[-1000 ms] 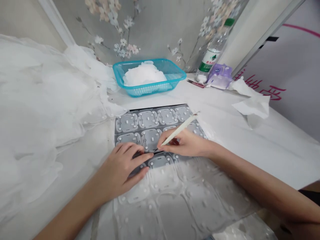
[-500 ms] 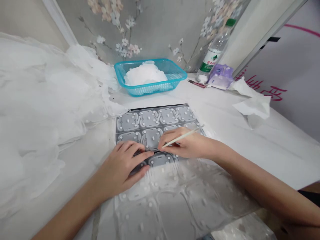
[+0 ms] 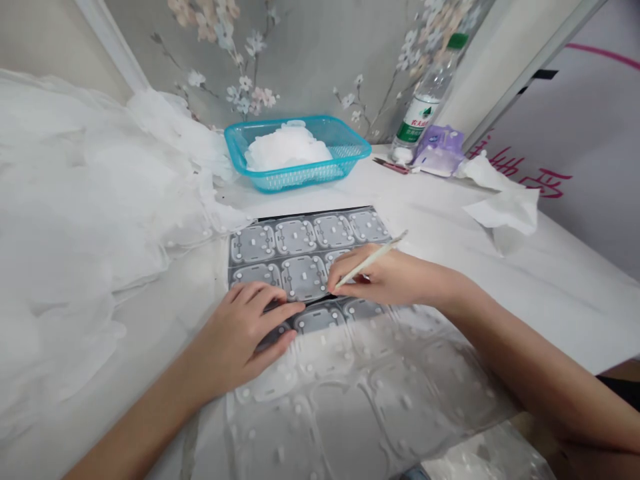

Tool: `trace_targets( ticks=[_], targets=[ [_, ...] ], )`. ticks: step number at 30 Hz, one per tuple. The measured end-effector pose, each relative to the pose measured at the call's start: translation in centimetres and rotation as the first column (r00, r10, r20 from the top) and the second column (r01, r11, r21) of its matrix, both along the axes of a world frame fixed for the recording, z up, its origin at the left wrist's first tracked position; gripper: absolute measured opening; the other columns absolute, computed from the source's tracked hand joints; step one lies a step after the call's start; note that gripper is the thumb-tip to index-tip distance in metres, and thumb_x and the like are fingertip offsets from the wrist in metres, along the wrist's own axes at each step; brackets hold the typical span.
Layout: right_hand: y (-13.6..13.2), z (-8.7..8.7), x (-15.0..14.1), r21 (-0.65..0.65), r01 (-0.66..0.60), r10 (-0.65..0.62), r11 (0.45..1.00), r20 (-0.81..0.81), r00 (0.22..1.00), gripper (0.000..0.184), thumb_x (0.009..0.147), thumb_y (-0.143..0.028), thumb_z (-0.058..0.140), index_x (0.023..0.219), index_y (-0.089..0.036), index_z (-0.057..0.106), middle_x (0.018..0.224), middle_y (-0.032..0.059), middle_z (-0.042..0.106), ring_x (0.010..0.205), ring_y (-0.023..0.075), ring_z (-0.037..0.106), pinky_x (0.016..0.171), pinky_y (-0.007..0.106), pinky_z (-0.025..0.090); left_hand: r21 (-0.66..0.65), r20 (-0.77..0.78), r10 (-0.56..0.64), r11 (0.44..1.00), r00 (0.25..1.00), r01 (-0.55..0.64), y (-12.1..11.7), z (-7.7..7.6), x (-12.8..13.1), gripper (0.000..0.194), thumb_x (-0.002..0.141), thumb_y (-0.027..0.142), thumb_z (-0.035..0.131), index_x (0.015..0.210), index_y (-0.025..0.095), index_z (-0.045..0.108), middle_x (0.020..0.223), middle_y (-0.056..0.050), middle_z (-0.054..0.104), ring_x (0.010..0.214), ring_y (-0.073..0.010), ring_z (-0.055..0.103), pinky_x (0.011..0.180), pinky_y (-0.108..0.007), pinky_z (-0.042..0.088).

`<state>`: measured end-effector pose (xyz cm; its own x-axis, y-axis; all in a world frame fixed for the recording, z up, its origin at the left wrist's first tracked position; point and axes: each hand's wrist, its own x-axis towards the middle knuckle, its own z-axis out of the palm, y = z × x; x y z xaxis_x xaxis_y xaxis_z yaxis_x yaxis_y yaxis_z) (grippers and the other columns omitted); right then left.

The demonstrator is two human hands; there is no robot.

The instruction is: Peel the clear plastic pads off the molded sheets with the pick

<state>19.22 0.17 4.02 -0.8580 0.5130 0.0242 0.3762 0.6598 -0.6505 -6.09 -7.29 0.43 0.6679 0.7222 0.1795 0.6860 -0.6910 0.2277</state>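
A translucent moulded plastic sheet with rows of rounded-square forms lies in front of me, its far part over a dark backing and its near part reaching the table's front edge. My left hand rests on the sheet's left side, fingers spread and pressing it, holding nothing. In my right hand is a thin pale pen-like tool, pinched near its lower end. Its tip is hidden at the fingertips, which touch the sheet along a dark line between two rows. What kind of tool it is I cannot make out.
A heap of thin white translucent pieces covers the left side. Behind the sheet stands a blue plastic basket with white pieces inside. At the back right are a water bottle, small red-handled snips, a purple packet and crumpled tissue.
My right hand has slid a little to the right and away along the line between the rows, and the tool stands somewhat steeper. My left hand stays in place on the sheet.
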Motion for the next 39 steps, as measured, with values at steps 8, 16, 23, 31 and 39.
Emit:
trace_targets(
  ticks=[8,16,23,31,39],
  targets=[
    [0.6,-1.9,-0.4,-0.156,-0.038,0.002,0.987,-0.228,0.974,0.011,0.085,-0.02,0.057,0.084,-0.012,0.065,0.08,0.0048,0.066,0.065,0.0093,0.056,0.053,0.019,0.041,-0.004,-0.061,-0.008,1.0,0.998,0.008,-0.1,-0.1,0.0,0.042,0.088,0.028,0.048,0.131,0.031,0.047,0.107,-0.007,0.051,0.1,-0.0226,0.044,0.085,-0.038,0.039],
    [0.3,-0.8,-0.5,-0.146,-0.039,0.018,0.988,-0.138,0.99,0.011,0.087,-0.018,0.055,0.088,-0.014,0.065,0.086,0.0049,0.066,0.073,0.0112,0.058,0.061,0.021,0.043,-0.009,-0.048,-0.014,1.0,0.999,0.013,0.0,-0.1,0.0,0.038,0.089,0.028,0.048,0.127,0.03,0.051,0.107,-0.007,0.051,0.101,-0.0224,0.045,0.084,-0.038,0.039],
    [0.4,-1.0,0.0,-0.13,0.02,-0.029,0.991,-0.067,0.997,0.014,0.087,-0.023,0.054,0.087,-0.015,0.064,0.084,0.0043,0.066,0.074,0.0132,0.059,0.063,0.023,0.045,-0.005,-0.034,-0.003,1.0,0.999,0.003,0.0,0.0,0.0,0.037,0.088,0.028,0.048,0.124,0.03,0.054,0.106,-0.006,0.053,0.1,-0.0221,0.046,0.084,-0.037,0.039],
    [-0.8,-2.8,0.9,-0.357,0.278,-0.405,0.892,-0.357,0.842,0.017,0.081,-0.031,0.063,0.082,-0.013,0.062,0.075,0.0028,0.063,0.063,0.0091,0.055,0.055,0.02,0.043,0.046,-0.023,-0.021,0.999,0.999,0.023,-0.3,0.6,-0.2,0.033,0.087,0.024,0.051,0.119,0.028,0.058,0.107,-0.006,0.057,0.098,-0.0211,0.05,0.085,-0.037,0.037],
    [-1.9,-3.4,3.7,-0.322,0.357,-0.458,0.877,-0.329,0.826,0.013,0.082,-0.026,0.061,0.078,-0.014,0.059,0.07,0.0021,0.059,0.063,0.0101,0.056,0.057,0.021,0.044,0.225,-0.02,-0.093,0.97,0.995,0.095,1.5,1.0,5.6,0.026,0.09,0.026,0.044,0.107,0.02,0.063,0.101,-0.006,0.063,0.094,-0.021,0.055,0.081,-0.036,0.037]
  ],
)
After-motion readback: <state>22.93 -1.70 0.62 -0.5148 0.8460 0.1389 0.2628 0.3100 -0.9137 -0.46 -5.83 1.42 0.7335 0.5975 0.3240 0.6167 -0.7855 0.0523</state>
